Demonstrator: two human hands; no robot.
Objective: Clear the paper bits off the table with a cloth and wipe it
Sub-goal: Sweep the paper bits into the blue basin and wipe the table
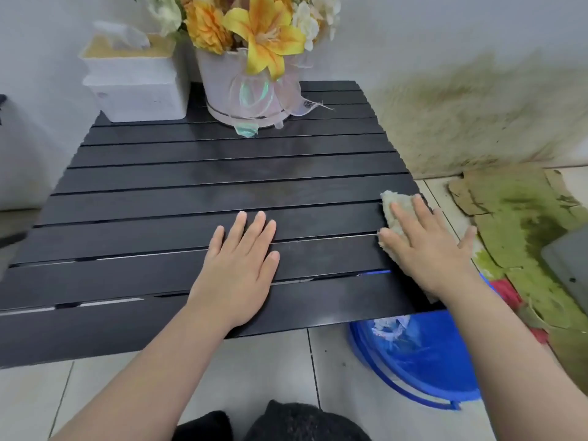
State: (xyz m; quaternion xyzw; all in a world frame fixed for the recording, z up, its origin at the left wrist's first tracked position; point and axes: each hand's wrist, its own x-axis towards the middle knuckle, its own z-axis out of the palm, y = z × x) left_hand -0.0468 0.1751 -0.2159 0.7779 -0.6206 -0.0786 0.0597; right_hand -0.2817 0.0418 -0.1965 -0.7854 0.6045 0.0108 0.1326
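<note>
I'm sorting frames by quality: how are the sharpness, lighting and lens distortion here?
Head view: soft, even light, no hard shadows; faint sheen on the black slatted table; the blue plastic basin and left border look smeared; wide-angle bending curves the table edges; both hands, left hand and right hand, are reasonably sharp.

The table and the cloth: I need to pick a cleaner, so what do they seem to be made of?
The table looks like dark painted or coated slats, wood or metal, I cannot tell which; narrow gaps and a dull sheen show. The cloth under the right hand looks like pale, nubby absorbent fabric with a frayed edge.
</note>
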